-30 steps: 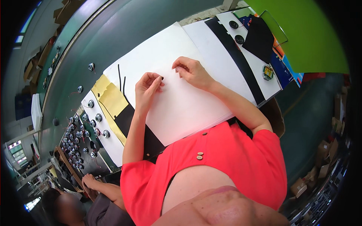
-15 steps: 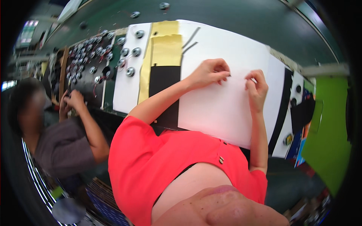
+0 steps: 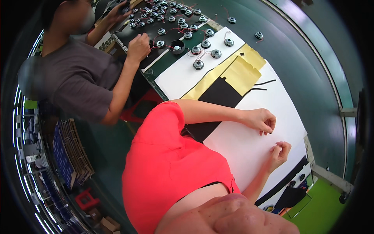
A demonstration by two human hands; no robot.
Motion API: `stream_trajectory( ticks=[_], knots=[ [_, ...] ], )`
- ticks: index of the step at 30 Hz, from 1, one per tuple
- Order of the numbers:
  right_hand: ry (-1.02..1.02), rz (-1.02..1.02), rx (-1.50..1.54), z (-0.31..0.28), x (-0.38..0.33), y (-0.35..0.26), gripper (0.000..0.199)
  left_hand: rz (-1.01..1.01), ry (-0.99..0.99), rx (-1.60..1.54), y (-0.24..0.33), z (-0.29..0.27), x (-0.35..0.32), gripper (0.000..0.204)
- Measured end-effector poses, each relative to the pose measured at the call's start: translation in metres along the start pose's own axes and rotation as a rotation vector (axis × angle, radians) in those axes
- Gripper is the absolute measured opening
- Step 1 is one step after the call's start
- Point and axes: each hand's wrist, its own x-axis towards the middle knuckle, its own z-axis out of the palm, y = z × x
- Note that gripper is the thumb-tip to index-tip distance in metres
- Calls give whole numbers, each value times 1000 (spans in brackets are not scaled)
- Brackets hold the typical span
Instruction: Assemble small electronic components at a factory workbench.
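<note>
Two bare hands above a white sheet (image 3: 237,148) on the tabletop (image 3: 288,54); clock directions refer to the picture. The left hand (image 3: 260,120) has its thumb and fingers pinched, apparently on a small dark piece (image 3: 270,133) that shows only as a speck at the tips; its long axis is too small to tell. The right hand (image 3: 280,152) lies at five o'clock from this piece, near but apart, its fingers curled; whether they grasp anything cannot be told. The left hand is thus the nearer, and the gap between the two sets of fingertips is the governing relation. Two thin black strips (image 3: 265,82) lie at twelve o'clock from the left hand, roughly along a nine-to-three line; a black sheet (image 3: 220,93) lies at ten o'clock, and a yellow sheet (image 3: 242,72) at eleven.
</note>
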Motion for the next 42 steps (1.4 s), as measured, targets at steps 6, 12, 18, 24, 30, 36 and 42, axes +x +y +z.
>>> stream_trajectory(
  ticks=[6, 12, 18, 24, 30, 36, 42],
  knots=[
    [-1, 50, 10, 3, 2, 1, 15, -12, 2, -5, 3, -2, -4, 11],
    [5, 59, 10, 6, 1, -2, 16, -8, 6, -4, 6, -2, -4, 10],
    [5, 66, 40, 6, 1, -5, 16, -27, 2, -5, 6, -3, -2, 9],
    [-3, 94, 64, -1, 0, 5, 15, -36, -3, -7, 8, -3, -2, 10],
    [59, 77, 66, 9, 1, -8, 16, -46, -2, -4, 9, -2, -3, 11],
    [16, 50, 78, 3, 0, 2, 15, -54, -3, -4, 9, -3, -2, 12],
    [25, 116, 67, 4, -1, -1, 14, -47, -3, -17, 7, -3, -2, 11]
  ],
)
